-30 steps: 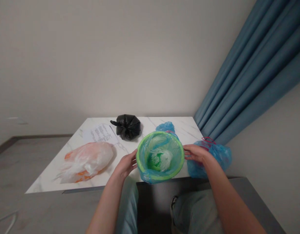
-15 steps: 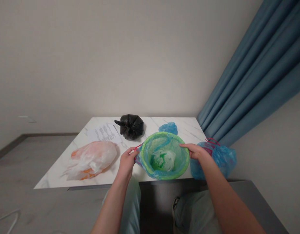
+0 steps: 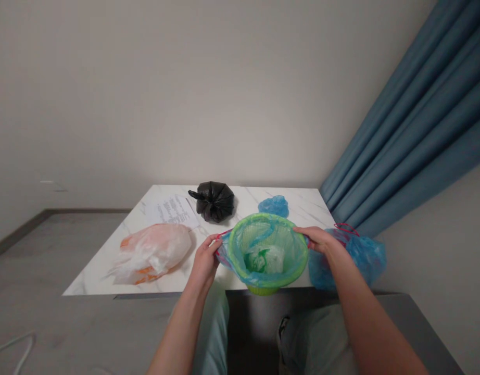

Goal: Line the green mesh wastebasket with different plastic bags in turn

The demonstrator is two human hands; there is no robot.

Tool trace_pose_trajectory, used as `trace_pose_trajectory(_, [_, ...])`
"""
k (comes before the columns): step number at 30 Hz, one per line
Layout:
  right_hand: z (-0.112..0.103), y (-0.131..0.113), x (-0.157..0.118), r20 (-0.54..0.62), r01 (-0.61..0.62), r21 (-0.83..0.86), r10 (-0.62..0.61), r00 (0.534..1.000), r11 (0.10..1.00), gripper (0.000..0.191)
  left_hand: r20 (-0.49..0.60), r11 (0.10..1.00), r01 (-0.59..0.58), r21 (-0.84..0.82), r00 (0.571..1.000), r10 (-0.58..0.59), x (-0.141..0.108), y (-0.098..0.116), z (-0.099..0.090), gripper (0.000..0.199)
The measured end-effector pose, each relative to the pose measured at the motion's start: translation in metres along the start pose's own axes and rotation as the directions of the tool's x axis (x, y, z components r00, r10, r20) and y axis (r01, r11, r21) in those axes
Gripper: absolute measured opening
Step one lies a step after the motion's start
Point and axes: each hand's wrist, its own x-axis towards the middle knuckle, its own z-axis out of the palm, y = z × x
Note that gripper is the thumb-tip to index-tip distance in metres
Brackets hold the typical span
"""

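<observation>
A green mesh wastebasket stands at the front edge of the table, tilted so its mouth faces me. It is lined with a thin blue garbage bag, folded over the rim, with something whitish and green at the bottom. My left hand is closed on the bag's gathered edge and red drawstring, left of the rim. My right hand grips the bag at the right side of the rim, its thumb or finger lying on the rim. Some of its fingers are hidden.
On the white marble-patterned table lie a white and orange plastic bag, a printed paper, a knotted black bag and a crumpled blue bag. A blue bag with red drawstring sits at the right, near the blue curtain.
The wastebasket tilts a little more toward me, so its green base shows below the rim. Both hands stay on the bag at either side. The whole view has shifted slightly.
</observation>
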Motion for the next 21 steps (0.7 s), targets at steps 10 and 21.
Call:
trace_pose_trajectory(10, [-0.008,0.002,-0.002,0.149,-0.006,-0.006,0.007,0.989,1.0,0.006,-0.038,0.93,0.241,0.277,0.97,-0.24,0.0,0.002,-0.02,0.044])
trace_pose_trajectory(21, [-0.002,-0.002,-0.001,-0.184,0.279,-0.538,-0.435,0.882,0.795,0.014,0.157,0.772,0.394,0.499,0.835,-0.528,0.042,0.003,0.003,0.051])
